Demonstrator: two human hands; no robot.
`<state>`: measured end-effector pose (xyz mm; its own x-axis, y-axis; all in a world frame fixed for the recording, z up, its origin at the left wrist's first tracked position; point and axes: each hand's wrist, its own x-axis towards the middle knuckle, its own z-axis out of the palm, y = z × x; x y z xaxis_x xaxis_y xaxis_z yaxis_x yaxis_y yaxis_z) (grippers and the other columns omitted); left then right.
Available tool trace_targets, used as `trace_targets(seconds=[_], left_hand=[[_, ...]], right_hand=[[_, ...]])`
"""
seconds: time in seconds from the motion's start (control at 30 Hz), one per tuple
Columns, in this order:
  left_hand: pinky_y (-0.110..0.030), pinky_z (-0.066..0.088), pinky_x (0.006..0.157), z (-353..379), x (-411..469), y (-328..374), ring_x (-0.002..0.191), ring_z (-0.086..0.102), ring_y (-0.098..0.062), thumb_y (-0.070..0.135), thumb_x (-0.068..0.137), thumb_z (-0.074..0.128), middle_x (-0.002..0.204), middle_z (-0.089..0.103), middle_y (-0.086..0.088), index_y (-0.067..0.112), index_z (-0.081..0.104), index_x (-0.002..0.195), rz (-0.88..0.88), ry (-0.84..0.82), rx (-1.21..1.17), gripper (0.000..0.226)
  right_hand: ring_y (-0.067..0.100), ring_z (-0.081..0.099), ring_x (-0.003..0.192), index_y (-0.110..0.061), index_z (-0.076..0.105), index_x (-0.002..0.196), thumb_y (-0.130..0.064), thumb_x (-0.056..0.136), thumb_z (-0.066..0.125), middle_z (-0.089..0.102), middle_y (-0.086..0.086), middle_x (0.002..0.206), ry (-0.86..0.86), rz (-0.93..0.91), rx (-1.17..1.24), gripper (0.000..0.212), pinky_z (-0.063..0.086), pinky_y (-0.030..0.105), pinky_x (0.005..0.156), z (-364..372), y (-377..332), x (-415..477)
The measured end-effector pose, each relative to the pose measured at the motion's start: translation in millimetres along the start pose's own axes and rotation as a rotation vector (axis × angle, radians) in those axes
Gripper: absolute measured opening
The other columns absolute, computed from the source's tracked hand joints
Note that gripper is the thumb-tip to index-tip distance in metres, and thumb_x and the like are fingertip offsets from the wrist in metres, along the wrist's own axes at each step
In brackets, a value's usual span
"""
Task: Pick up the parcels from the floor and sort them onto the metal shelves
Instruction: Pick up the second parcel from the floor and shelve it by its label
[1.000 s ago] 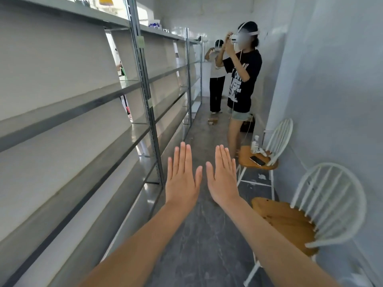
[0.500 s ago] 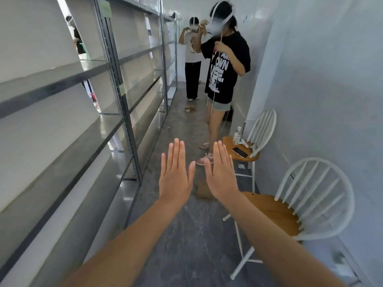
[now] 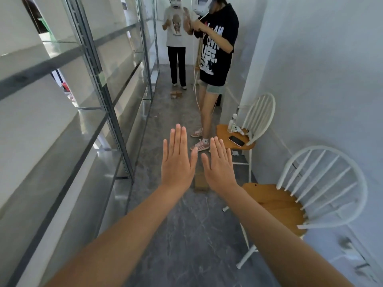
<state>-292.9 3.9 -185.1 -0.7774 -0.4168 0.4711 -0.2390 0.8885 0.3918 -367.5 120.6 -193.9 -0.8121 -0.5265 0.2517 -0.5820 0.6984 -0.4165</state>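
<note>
Shelving of metal (image 3: 97,79) fills the whole left side; its top and its near end are cut off by the frame. The grey floor (image 3: 186,235) of the narrow aisle is partly covered by two bare forearms. A white chair with a wooden seat (image 3: 277,206) is placed by the right wall, and its rear legs are hard to make out. A person in a black T-shirt (image 3: 217,48) is seen standing further along the aisle, with the head cut off at the top edge. A person in a white T-shirt (image 3: 176,27) is seen behind. A second white chair (image 3: 222,134) is set just beside the nearer person's feet.

The left hand (image 3: 176,162) and the right hand (image 3: 219,168) are held out flat above the floor, with fingers straight and together. Nothing is grasped, and the hands are apart. A brown parcel (image 3: 200,183) lies on the floor and is seen only in the gap between the two wrists; most of it is hidden. A far parcel (image 3: 175,94) lies on the floor near the feet of the person in white and is blurred. On the second chair a dark phone (image 3: 236,140) and a white bottle (image 3: 233,123) are made out; the small white items beside them cannot be identified.
</note>
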Motion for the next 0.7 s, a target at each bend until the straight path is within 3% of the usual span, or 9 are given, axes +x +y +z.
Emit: trace_targets(seconds=[0.1,0.43,0.7], left_hand=[[-0.034,-0.013,0.125,14,15,1,0.156,-0.014,-0.015,0.045,0.108,0.018,0.171,-0.010,-0.003,0.013,-0.005,0.162,0.022,-0.026,-0.013,0.067],[-0.039,-0.006,0.128,72,84,17,0.156,-0.015,-0.015,0.048,0.106,0.014,0.171,-0.013,-0.002,0.015,-0.006,0.162,0.035,-0.073,-0.024,0.068],[-0.038,-0.008,0.128,129,142,35,0.156,-0.015,-0.014,0.043,0.109,0.022,0.171,-0.013,-0.002,0.014,-0.006,0.162,0.012,-0.099,0.039,0.066]], right_hand=[[0.013,-0.010,0.156,-0.016,0.002,0.162,-0.046,0.108,0.017,-0.002,0.000,0.171,0.019,0.034,0.000,0.063,-0.013,0.033,0.123,3,11,15],[0.015,-0.012,0.156,-0.014,0.001,0.162,-0.045,0.108,0.018,-0.005,0.002,0.171,0.013,0.039,0.020,0.064,-0.009,0.034,0.126,12,65,90],[0.014,-0.009,0.156,-0.011,0.004,0.162,-0.042,0.109,0.021,-0.001,0.005,0.171,-0.028,0.023,0.047,0.063,-0.014,0.029,0.121,39,118,153]])
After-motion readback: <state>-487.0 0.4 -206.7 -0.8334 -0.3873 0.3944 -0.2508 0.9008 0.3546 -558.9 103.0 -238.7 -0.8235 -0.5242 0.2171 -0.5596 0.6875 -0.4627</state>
